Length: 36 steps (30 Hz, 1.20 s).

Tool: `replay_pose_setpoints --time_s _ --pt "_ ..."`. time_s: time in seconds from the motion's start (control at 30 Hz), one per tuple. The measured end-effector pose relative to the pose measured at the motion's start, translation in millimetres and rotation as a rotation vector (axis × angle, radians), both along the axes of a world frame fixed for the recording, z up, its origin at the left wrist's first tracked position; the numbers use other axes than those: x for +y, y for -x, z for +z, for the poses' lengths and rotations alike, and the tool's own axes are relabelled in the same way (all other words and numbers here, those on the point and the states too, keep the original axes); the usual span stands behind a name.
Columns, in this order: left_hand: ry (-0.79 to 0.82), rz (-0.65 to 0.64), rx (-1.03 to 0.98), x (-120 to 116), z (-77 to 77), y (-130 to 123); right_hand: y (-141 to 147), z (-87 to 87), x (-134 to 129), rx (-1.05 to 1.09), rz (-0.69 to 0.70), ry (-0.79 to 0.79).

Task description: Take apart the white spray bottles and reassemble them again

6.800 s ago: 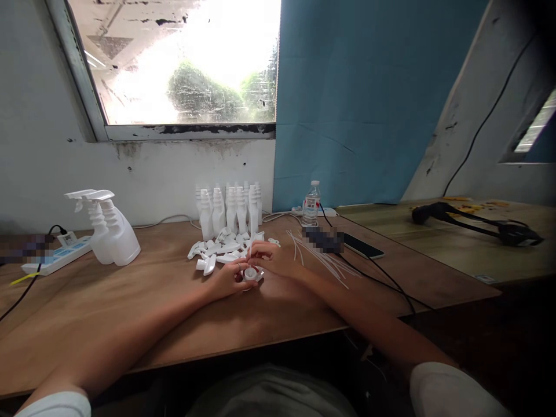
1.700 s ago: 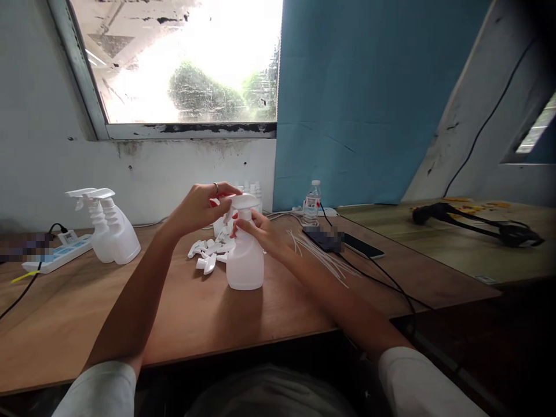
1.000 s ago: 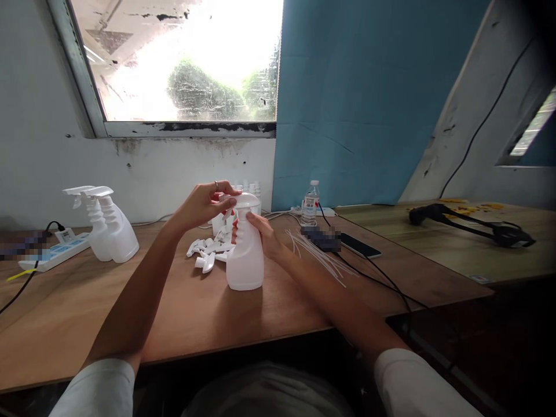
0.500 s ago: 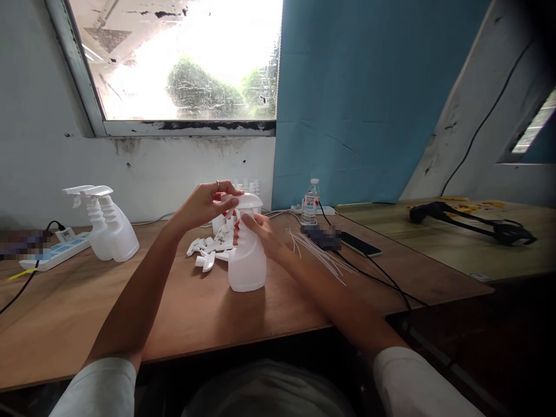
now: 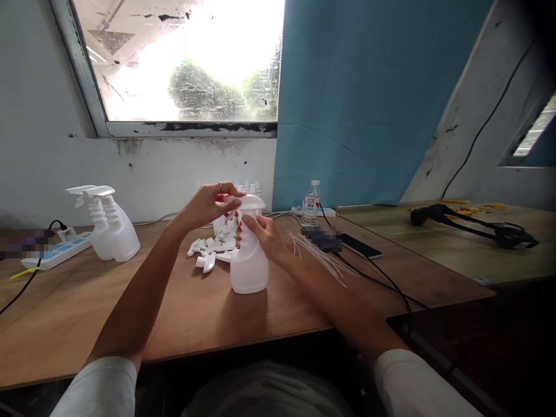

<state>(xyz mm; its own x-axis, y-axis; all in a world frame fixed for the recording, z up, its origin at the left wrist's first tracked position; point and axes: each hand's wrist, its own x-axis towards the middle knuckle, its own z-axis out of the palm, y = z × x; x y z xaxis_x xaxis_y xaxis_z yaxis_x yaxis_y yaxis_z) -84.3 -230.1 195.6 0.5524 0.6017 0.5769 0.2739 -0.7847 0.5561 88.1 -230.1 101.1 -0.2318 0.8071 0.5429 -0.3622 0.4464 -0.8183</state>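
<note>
A white spray bottle (image 5: 249, 271) stands upright on the brown table in front of me. Its trigger sprayer head (image 5: 252, 201) sits on the neck, nozzle pointing left. My left hand (image 5: 219, 200), with a ring on one finger, is closed on the nozzle end of that head. Wrapped round the bottle's ribbed neck is my right hand (image 5: 264, 234), its thumb on the near side and fingertips showing at the left. Loose white sprayer heads (image 5: 212, 249) lie in a pile just left of the bottle. Behind my hands, more white parts are partly hidden.
Two spray bottles with heads (image 5: 113, 231) stand at the left beside a power strip (image 5: 56, 252). To the right are thin white tubes (image 5: 319, 255), a clear water bottle (image 5: 311, 202), a phone (image 5: 361, 245) and black cables. A black strapped object (image 5: 473, 223) lies on the far-right table.
Almost nothing differs. The whole view has shifted by a few pixels, and both hands keep the same hold on the spray bottle and its head.
</note>
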Motion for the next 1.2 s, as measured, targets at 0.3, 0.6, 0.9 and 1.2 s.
replay_pose_setpoints --time_s 0.3,0.6,0.9,1.2 --pt "0.227 -0.323 -0.072 30 -9.6 7 -8 -2.0 6 0.051 0.155 0.029" --pt "0.541 -0.557 -0.004 71 -52.8 -3 -9 -5.3 8 0.021 0.034 -0.080" --pt "0.718 -0.694 -0.510 61 -53.9 -14 -17 -5.0 12 0.059 0.178 0.006" --pt "0.625 -0.650 -0.268 67 -60.2 -19 -18 -5.6 15 0.061 0.240 -0.007"
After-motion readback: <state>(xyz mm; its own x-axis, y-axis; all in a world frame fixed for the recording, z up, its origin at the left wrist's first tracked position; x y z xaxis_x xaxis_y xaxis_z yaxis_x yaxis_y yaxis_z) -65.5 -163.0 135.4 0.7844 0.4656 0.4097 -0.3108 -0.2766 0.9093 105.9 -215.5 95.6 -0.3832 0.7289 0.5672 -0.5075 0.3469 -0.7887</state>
